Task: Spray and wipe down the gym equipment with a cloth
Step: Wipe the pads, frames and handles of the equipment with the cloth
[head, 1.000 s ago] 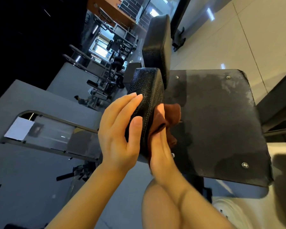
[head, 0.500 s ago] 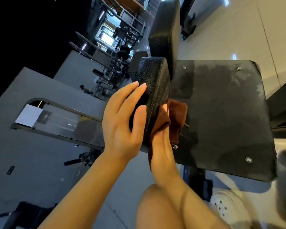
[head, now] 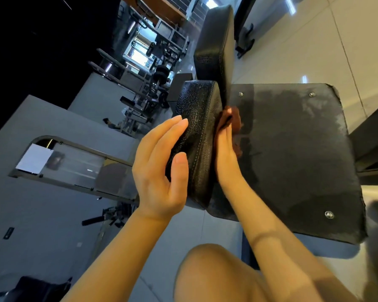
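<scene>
A black textured pad [head: 200,136] of a gym machine stands on edge in the middle of the view. My left hand [head: 159,168] rests flat against its left face, fingers straight, thumb on the stitched edge. My right hand [head: 226,155] presses a brown cloth [head: 235,124] against the pad's right side, fingers straight; most of the cloth is hidden between hand and pad. Behind it lies a flat black seat board [head: 297,153] with damp streaks and metal bolts. A second upright black pad [head: 216,44] stands beyond.
Weight machines and racks [head: 148,68] fill the far left. A grey machine housing with a clear panel [head: 74,168] is at the left. Pale tiled floor [head: 314,40] runs at the upper right. My knee [head: 216,277] shows at the bottom.
My right hand has slid the cloth farther up along the pad's right side. The left hand has stayed flat on the left face. The view shifted slightly.
</scene>
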`<state>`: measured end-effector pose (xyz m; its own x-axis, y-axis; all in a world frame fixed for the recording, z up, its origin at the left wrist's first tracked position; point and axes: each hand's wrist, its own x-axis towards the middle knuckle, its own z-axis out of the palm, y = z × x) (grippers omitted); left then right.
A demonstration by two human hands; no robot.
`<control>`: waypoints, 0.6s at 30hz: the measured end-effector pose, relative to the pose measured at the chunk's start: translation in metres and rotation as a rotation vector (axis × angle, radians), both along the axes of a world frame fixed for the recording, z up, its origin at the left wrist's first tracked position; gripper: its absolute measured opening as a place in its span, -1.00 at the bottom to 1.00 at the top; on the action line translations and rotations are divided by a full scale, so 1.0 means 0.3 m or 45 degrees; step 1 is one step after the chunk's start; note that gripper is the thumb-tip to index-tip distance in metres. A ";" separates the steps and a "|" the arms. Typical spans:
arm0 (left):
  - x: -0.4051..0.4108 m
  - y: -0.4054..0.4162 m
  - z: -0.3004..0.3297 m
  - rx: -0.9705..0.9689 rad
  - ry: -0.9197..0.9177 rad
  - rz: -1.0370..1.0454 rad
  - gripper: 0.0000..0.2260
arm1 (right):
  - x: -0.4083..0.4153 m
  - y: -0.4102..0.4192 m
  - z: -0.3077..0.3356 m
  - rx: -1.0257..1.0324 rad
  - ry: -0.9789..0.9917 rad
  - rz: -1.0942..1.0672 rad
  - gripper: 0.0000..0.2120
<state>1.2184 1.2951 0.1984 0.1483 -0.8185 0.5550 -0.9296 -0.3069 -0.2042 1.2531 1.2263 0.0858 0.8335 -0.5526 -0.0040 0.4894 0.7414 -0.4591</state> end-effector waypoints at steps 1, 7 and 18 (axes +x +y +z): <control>-0.002 -0.001 0.001 0.003 -0.004 0.017 -0.64 | -0.017 0.044 -0.022 0.038 -0.009 0.066 -0.26; -0.013 0.002 0.008 0.061 0.003 0.060 -0.58 | -0.250 0.251 0.007 -0.157 -0.130 0.072 -0.03; -0.015 -0.004 0.009 0.053 -0.009 0.011 -0.60 | -0.031 -0.029 0.070 -0.363 0.007 -0.383 -0.57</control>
<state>1.2138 1.2939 0.2010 0.1517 -0.8395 0.5217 -0.9253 -0.3063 -0.2237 1.2439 1.2176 0.1070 0.6352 -0.7509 0.1808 0.6618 0.4086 -0.6286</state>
